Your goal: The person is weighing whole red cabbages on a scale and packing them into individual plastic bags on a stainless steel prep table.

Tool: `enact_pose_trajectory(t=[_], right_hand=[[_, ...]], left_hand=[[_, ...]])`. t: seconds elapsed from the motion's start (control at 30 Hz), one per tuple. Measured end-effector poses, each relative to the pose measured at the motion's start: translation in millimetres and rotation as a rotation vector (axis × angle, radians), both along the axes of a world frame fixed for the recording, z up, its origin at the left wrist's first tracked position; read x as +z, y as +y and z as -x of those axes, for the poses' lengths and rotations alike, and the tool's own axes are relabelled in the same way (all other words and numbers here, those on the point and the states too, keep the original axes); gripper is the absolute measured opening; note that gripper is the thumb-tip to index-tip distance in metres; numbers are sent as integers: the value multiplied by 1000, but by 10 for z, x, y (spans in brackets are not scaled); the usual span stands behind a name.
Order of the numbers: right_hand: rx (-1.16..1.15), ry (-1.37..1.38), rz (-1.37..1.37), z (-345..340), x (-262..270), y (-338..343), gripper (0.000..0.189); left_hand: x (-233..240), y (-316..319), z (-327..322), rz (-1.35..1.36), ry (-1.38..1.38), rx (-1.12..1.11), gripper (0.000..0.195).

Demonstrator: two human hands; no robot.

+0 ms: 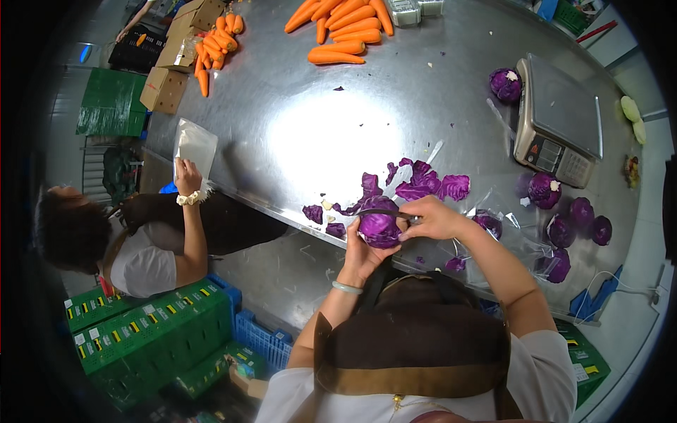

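Note:
My left hand (365, 254) cups a red cabbage (380, 232) from below, close to the table's front edge. In my right hand (431, 219) is a knife (383, 212), its dark curved blade lying across the upper side of the cabbage. Loose purple leaves (423, 180) and small scraps lie just beyond my hands. To the right, clear plastic film (508, 232) surrounds another red cabbage (487, 223). Several more red cabbages (560, 230) stand farther right, one of them (545, 190) below the scale.
A weighing scale (563, 106) stands at the right, with a red cabbage (505, 84) beside it. Carrots (349, 31) lie at the far side of the steel table (254, 106). Another person (153, 238) at the left holds a plastic bag (194, 145). Green crates (158, 328) stand at lower left.

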State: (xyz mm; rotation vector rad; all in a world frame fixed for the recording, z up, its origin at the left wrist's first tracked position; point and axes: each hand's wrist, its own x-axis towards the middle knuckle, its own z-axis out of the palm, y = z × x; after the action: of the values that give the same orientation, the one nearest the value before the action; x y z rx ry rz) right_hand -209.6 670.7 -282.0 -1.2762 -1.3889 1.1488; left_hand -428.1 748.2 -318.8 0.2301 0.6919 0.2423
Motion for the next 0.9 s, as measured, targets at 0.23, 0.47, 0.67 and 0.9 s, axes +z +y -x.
enact_pose_trajectory(t=[0.23, 0.47, 0.67, 0.9], right_hand=[[-561, 487, 129, -306, -289, -172, 58], [-308, 727, 431, 95, -244, -203, 58], [-324, 1148, 734, 360, -436, -193, 39], [-445, -511, -24, 408, -469, -218, 33]], left_hand=[[53, 30, 29, 420, -247, 166, 93], [676, 63, -99, -263, 120, -227, 97], [405, 94, -23, -1229, 297, -227, 122], [-259, 37, -147, -1455, 784, -340, 107]])
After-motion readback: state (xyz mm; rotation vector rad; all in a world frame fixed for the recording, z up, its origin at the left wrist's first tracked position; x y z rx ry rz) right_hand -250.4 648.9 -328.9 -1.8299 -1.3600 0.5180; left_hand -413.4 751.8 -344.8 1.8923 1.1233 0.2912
